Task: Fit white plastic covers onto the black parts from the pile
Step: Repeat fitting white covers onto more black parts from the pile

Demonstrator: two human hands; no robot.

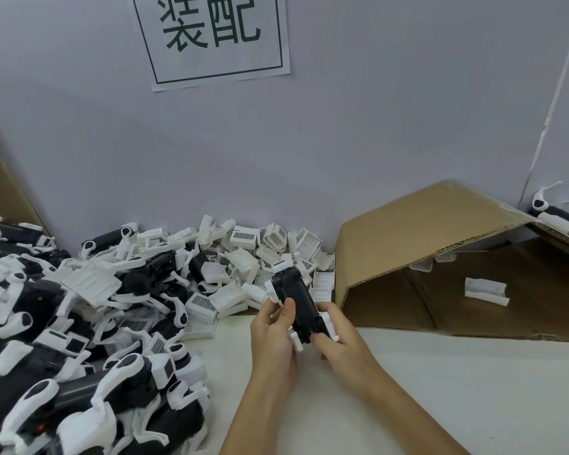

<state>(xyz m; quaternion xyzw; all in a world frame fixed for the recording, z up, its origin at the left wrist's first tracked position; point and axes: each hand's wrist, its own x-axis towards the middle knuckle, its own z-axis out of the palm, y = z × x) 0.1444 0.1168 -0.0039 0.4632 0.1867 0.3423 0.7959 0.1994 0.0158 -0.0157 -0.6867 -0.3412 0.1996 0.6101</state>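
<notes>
Nearest the camera, two bare forearms reach in over the pale surface (440,389) and meet on one black part (298,298), held up off the surface just in front of the pile (79,323). The main risk, as I judge it, is a cover seating crooked: the part is long and carried only at its near end, so a push on one side could twist it in the grip, leave a clip unlatched or bend one of the thin white arms at its corners. A slip would drop it into the heap on the left, where it would be hard to tell from unfinished pieces. The left hand (271,333) curls round the part's left side, thumb lying along the black top face. The right hand (337,339) pinches the near end, fingertips pressed close by a small red mark, touching the white piece (329,325) there; neither hand is spread. Whether that piece is fully home I cannot tell. Farther off, loose white covers (243,254) lie heaped against the wall, a tipped cardboard box (424,231) stands to the right with one cover (485,290) inside, and a printed sign (211,37) hangs above
</notes>
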